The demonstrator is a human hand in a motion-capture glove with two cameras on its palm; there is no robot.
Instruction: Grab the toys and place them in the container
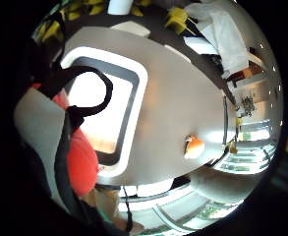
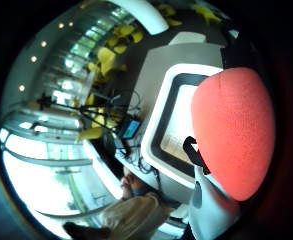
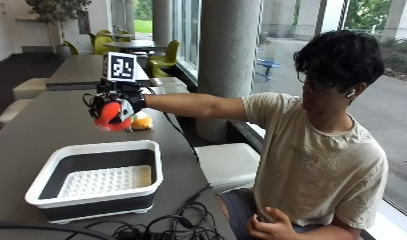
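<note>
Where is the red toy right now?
In the outside view the red toy is gripped in the gloved right hand, raised above the table beyond the white container, close to an orange toy on the table.

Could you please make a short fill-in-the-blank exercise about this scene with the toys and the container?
1. The gloved right hand holds a ____ toy in the air.
2. The white-rimmed container holds ____ toys so far.
3. A second toy, orange and yellow, lies on the ____.

Missing words: red; no; table
</note>
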